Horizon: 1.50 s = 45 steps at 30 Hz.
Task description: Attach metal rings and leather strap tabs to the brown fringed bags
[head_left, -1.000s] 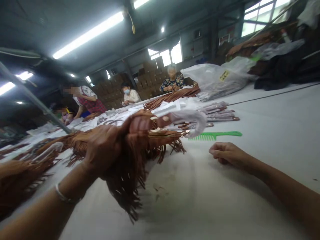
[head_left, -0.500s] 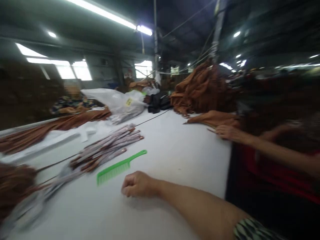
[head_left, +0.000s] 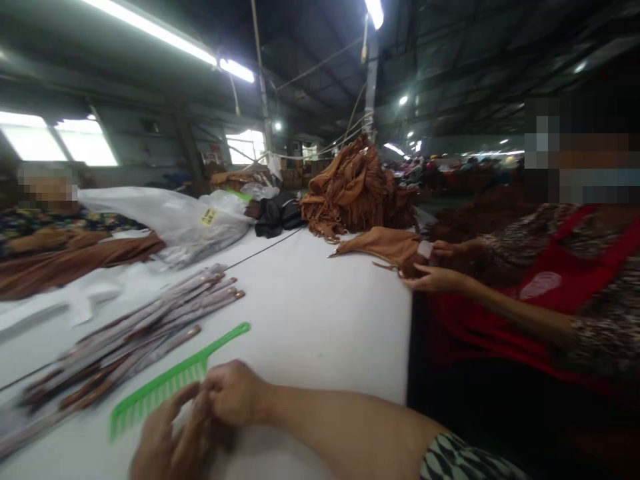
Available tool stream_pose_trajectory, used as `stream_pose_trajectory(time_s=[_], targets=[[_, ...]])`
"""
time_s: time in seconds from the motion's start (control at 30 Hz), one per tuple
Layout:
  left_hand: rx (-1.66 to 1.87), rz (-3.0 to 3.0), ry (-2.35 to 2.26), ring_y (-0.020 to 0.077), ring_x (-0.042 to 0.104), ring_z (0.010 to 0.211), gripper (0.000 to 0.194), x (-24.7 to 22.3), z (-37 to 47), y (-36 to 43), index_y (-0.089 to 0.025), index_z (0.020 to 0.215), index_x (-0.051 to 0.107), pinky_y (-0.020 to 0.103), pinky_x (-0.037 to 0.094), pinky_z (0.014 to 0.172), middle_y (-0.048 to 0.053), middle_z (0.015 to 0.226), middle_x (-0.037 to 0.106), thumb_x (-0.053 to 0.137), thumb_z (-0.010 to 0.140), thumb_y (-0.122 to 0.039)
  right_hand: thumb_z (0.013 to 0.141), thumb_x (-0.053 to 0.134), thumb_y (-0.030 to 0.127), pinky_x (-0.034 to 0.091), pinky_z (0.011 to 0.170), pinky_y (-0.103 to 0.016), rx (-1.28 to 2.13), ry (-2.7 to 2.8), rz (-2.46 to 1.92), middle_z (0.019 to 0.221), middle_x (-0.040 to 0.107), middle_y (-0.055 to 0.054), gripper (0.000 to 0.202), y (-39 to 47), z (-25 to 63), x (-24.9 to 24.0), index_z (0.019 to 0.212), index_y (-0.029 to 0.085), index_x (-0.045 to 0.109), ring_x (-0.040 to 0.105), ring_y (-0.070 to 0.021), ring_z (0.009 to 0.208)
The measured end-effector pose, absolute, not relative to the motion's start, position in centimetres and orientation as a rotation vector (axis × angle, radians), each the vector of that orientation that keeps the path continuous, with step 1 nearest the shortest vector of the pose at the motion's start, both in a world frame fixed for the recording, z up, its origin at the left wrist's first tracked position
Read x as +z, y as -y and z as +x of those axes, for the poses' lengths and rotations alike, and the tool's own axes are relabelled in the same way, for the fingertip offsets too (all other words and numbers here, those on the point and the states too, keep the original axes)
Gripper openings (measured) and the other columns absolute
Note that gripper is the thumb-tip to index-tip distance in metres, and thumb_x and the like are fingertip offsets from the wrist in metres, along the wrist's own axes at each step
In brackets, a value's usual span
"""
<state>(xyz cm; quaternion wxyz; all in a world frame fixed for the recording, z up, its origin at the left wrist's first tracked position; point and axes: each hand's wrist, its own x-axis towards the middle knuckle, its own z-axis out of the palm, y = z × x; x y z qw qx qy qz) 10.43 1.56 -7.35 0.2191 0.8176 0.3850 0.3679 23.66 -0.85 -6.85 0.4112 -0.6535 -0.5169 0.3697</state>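
Note:
My right hand (head_left: pixel 239 393) is closed, its thumb and fingers pinched together just above the white table (head_left: pixel 320 313). Fingertip to fingertip with it is my left hand (head_left: pixel 173 437), its fingers bent and drawn together. Whatever lies between the fingers, if anything, is hidden. A green comb (head_left: pixel 175 380) with a long handle rests on the table right behind both hands, its teeth towards me. Left of the comb lies a bundle of thin brown strips in greyish wrapping (head_left: pixel 145 333).
A co-worker in a red apron (head_left: pixel 540 307) handles a piece of brown fabric (head_left: pixel 383 243) at the right edge. Behind it rises a heap of brown fabric (head_left: pixel 350 190). A clear plastic bag (head_left: pixel 185 220) stands at the back left, near another person (head_left: pixel 45 220).
My left hand has come into view and met my right hand, which now touches it. The view has turned right, showing more of the co-worker, who now has both hands on the brown fabric.

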Motion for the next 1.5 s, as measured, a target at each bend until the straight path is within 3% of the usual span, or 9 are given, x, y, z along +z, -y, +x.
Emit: stream_pose_trajectory(time_s=[0.13,0.33,0.5,0.7,0.87,1.0,1.13,1.3,1.5], targets=[[0.771,2.271,-0.952,0.0214,0.059,0.085,0.027,-6.6,10.8,-0.9,-0.02,0.093,0.058,0.037,0.048,0.078,0.006,0.09,0.064,0.039,0.09,-0.039,0.077,0.042,0.023,0.045,0.055,-0.018,0.792,1.241,-1.733,0.066,0.057,0.0,0.011,1.7,23.4,-5.8,0.073,0.016,0.05,0.055,-0.0099,0.063],[0.718,2.325,-1.018,0.0212,0.054,0.079,0.02,-6.7,11.8,-1.3,-0.018,0.084,0.058,0.037,0.043,0.072,0.006,0.079,0.059,0.04,0.089,-0.026,0.077,0.054,0.02,0.045,0.086,-0.031,0.539,1.573,-1.877,0.102,0.062,-0.008,0.027,-3.1,26.9,-1.8,0.103,0.015,0.059,0.058,-0.0179,0.091],[0.813,2.358,-0.963,0.0226,0.048,0.078,0.013,-7.2,12.1,-1.0,-0.018,0.078,0.056,0.038,0.039,0.07,0.008,0.078,0.057,0.044,0.083,-0.017,0.075,0.066,0.038,0.031,0.104,-0.038,0.351,1.915,-1.969,0.131,0.048,-0.012,0.058,-14.9,28.2,1.5,0.126,0.017,0.049,0.042,-0.0261,0.121],[0.859,2.339,-0.955,0.0235,0.045,0.073,0.005,-8.1,12.7,-1.3,-0.018,0.072,0.055,0.04,0.035,0.064,0.009,0.075,0.057,0.05,0.074,-0.018,0.081,0.051,0.059,0.019,0.109,-0.047,0.2,2.21,-2.018,0.146,0.03,-0.012,0.068,-27.7,25.8,-0.6,0.135,0.019,0.043,0.024,-0.0317,0.134],[0.648,2.435,-0.913,0.0253,0.047,0.076,0.011,-7.6,12.6,-1.4,-0.017,0.077,0.057,0.045,0.035,0.068,0.011,0.08,0.059,0.055,0.071,-0.026,0.083,0.03,0.071,0.019,0.106,-0.055,0.237,2.348,-2.075,0.145,0.032,-0.016,0.079,-31.9,25.1,-3.5,0.137,0.015,0.042,0.026,-0.0371,0.132],[0.589,2.4,-0.957,0.0256,0.047,0.078,0.011,-7.1,12.4,-1.5,-0.016,0.078,0.057,0.046,0.037,0.069,0.012,0.083,0.058,0.053,0.071,-0.024,0.077,0.034,0.077,0.028,0.101,-0.054,0.26,2.433,-2.106,0.138,0.04,-0.019,0.085,-32.6,25.4,-3.1,0.137,0.017,0.044,0.04,-0.0379,0.123],[0.613,2.391,-0.972,0.0249,0.047,0.08,0.011,-7.2,12.3,-1.4,-0.016,0.079,0.055,0.046,0.038,0.073,0.01,0.084,0.058,0.05,0.072,-0.022,0.074,0.039,0.079,0.031,0.098,-0.056,0.202,2.436,-2.146,0.137,0.041,-0.018,0.085,-32.1,25.6,-2.2,0.137,0.023,0.044,0.042,-0.0381,0.12],[0.657,2.366,-0.94,0.0233,0.046,0.08,0.008,-7.2,11.9,-1.3,-0.017,0.078,0.053,0.044,0.038,0.073,0.009,0.084,0.058,0.049,0.076,-0.024,0.081,0.03,0.075,0.024,0.098,-0.06,0.034,2.402,-2.13,0.137,0.039,-0.021,0.078,-30.5,25.8,-2.8,0.127,0.017,0.054,0.034,-0.0425,0.124],[0.711,2.29,-0.952,0.0232,0.046,0.085,0.01,-7.1,11.8,-1.5,-0.018,0.083,0.055,0.043,0.038,0.078,0.007,0.087,0.058,0.048,0.08,-0.023,0.082,0.039,0.069,0.037,0.094,-0.043,-0.009,2.513,-2.032,0.121,0.055,-0.018,0.07,-26.5,27.0,-2.6,0.123,0.014,0.054,0.053,-0.031,0.109]])
